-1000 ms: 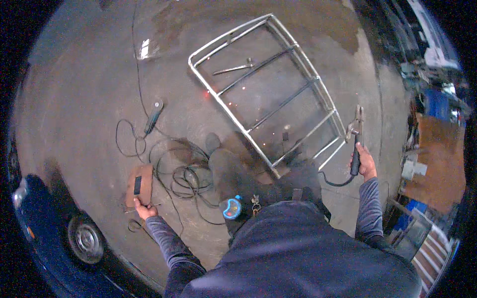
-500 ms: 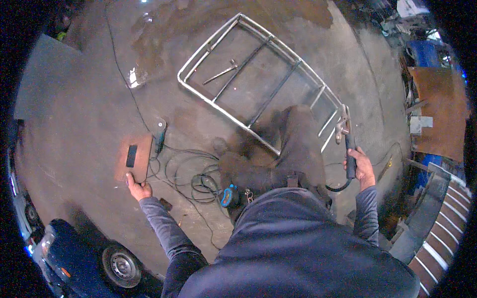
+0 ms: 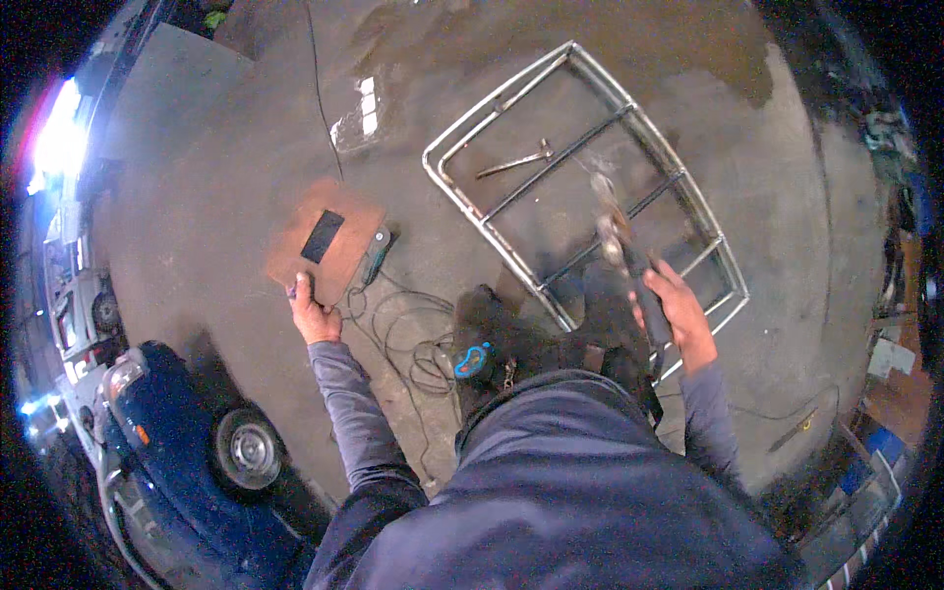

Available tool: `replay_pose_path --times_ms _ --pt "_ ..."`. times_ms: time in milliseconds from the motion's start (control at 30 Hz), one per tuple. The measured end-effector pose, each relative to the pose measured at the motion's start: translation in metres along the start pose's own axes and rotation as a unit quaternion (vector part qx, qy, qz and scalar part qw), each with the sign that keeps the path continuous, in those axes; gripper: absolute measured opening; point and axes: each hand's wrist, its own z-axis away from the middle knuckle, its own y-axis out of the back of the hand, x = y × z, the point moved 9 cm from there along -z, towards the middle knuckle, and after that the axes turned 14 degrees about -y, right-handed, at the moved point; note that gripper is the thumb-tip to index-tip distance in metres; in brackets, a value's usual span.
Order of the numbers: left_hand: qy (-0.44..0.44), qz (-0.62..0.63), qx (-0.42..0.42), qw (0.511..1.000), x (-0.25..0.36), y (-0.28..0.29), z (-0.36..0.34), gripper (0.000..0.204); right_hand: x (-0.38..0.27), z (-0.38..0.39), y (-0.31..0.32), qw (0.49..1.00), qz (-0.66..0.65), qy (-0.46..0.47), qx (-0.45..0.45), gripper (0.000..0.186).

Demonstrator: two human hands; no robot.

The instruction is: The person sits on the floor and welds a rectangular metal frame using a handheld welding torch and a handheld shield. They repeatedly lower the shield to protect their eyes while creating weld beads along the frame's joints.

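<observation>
My left hand (image 3: 317, 317) grips the lower edge of a flat, reddish-brown hand-held welding shield (image 3: 346, 258) with a dark rectangular window. In my right hand (image 3: 682, 317) is a welding electrode holder (image 3: 639, 275), its black handle inside my closed fingers and its blurred metal jaws pointing up and left. Beneath those jaws, a welded metal tube frame (image 3: 511, 257) with crossbars lies on the floor. I cannot tell whether a rod is clamped in the holder. A hammer (image 3: 516, 164) rests on the floor inside the frame.
An angle grinder (image 3: 378, 258) lies partly behind the shield, near loosely coiled cable (image 3: 418, 364). A dark blue vehicle (image 3: 187, 442) stands at the lower left. Brown sheets and other clutter (image 3: 900, 393) line the right side. Wet patches mark the concrete floor.
My right hand has swung the electrode holder left, from beside the frame to over it. The shield has risen and tilted. The whole view has turned, shifting the frame rightward.
</observation>
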Motion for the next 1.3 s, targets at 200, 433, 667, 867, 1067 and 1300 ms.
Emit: replay_pose_path --times_ms 200,433,667,867,1067,1300 --pt "0.064 0.059 0.038 0.995 -0.05 -0.097 -0.023 0.043 -0.062 -0.132 -0.095 0.964 -0.144 -0.11 -0.193 0.035" --pt "0.019 0.011 -0.066 0.998 -0.173 -0.172 -0.097 0.038 -0.046 -0.274 -0.172 0.973 -0.116 -0.079 -0.186 0.026" --pt "0.125 0.06 -0.022 0.99 -0.342 -0.182 -0.132 0.04 0.052 -0.422 -0.191 0.98 -0.08 -0.159 -0.09 0.028" --pt "0.129 0.08 -0.022 0.988 -0.422 -0.162 -0.143 0.038 0.1 -0.48 -0.195 0.974 0.003 -0.212 -0.081 0.057" --pt "0.009 -0.066 -0.066 0.996 -0.395 -0.144 -0.165 0.033 0.091 -0.5 -0.203 0.975 0.024 -0.202 -0.09 0.051" --pt "0.116 0.094 -0.012 0.989 -0.418 -0.143 -0.168 0.029 0.087 -0.508 -0.207 0.971 0.016 -0.22 -0.093 0.04"
